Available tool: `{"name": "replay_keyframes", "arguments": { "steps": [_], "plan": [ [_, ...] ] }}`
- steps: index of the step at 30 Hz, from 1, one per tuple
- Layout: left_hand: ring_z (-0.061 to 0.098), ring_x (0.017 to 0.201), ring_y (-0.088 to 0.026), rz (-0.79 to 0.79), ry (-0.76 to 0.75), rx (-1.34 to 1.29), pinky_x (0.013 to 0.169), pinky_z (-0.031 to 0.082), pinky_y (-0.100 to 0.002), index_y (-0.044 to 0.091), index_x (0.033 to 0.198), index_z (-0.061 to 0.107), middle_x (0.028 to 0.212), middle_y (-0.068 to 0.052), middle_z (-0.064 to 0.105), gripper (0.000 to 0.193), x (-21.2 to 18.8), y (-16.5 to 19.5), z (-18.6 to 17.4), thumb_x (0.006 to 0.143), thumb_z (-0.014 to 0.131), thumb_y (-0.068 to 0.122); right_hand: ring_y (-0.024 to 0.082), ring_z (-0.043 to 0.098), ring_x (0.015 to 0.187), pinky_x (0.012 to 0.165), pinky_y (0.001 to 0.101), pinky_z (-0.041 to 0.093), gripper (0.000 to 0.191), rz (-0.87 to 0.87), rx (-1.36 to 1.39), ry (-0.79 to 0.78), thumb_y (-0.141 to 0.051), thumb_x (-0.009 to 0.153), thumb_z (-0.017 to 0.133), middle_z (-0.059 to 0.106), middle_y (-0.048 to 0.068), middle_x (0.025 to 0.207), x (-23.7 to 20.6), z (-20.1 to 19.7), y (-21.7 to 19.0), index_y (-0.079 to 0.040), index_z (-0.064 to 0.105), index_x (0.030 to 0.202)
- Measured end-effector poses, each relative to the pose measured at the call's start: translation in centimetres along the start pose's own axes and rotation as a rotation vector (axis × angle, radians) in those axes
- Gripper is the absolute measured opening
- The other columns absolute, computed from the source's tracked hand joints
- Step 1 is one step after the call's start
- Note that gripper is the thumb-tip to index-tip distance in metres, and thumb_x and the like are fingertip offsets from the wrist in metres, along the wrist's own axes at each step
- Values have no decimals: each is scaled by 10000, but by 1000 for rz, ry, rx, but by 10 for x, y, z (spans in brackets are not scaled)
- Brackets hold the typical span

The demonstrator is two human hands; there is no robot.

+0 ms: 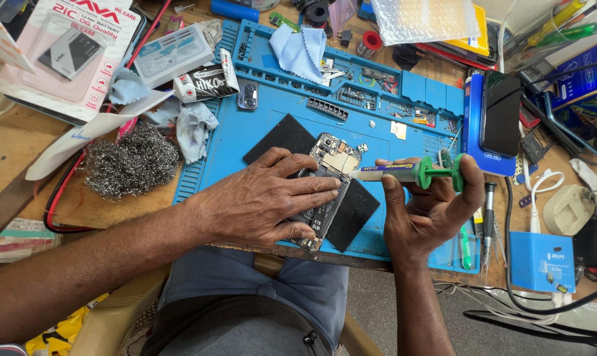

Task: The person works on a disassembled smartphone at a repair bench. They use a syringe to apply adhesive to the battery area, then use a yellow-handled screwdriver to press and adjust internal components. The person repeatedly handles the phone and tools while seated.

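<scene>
One opened phone (326, 173) (left hand (259, 201) pinning), right hand (425, 211) gripping one syringe (404, 173).

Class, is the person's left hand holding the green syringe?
No, the right hand holds the green syringe; the left hand presses the opened phone.
</scene>
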State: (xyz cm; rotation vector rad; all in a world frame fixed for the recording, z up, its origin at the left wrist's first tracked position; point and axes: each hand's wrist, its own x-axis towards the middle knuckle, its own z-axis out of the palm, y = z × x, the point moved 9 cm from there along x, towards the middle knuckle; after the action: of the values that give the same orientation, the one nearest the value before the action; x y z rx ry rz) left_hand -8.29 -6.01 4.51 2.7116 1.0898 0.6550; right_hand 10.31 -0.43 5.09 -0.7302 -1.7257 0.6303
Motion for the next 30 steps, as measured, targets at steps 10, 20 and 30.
{"name": "replay_keyframes", "arguments": {
  "steps": [10, 20, 30],
  "plan": [
    [430, 1349, -288, 2, 10, -3, 1116, 325, -462, 64, 1424, 577, 1501, -50, 541, 678, -1, 0, -1, 985, 501, 576, 329, 725, 1204, 1023, 420, 616, 811, -15, 18, -8, 125, 1082, 725, 568, 187, 1395, -1, 1, 1, -190, 188, 1603],
    [424, 1360, -283, -6, -8, 1, 1134, 315, -460, 80, 1431, 573, 1500, -47, 537, 683, -2, -2, 3, 1000, 465, 599, 330, 723, 1198, 1015, 421, 616, 815, -21, 8, -5, 127, 1076, 729, 587, 194, 1378, -1, 1, 0, -197, 195, 1601],
    [420, 1357, -287, -1, 3, 13, 1135, 316, -462, 77, 1436, 571, 1511, -45, 533, 679, -2, -1, 2, 1003, 462, 589, 320, 718, 1207, 1023, 417, 628, 822, -8, 0, -5, 132, 1073, 732, 579, 199, 1375, -2, 0, 3, -184, 185, 1600]
  ]
}}
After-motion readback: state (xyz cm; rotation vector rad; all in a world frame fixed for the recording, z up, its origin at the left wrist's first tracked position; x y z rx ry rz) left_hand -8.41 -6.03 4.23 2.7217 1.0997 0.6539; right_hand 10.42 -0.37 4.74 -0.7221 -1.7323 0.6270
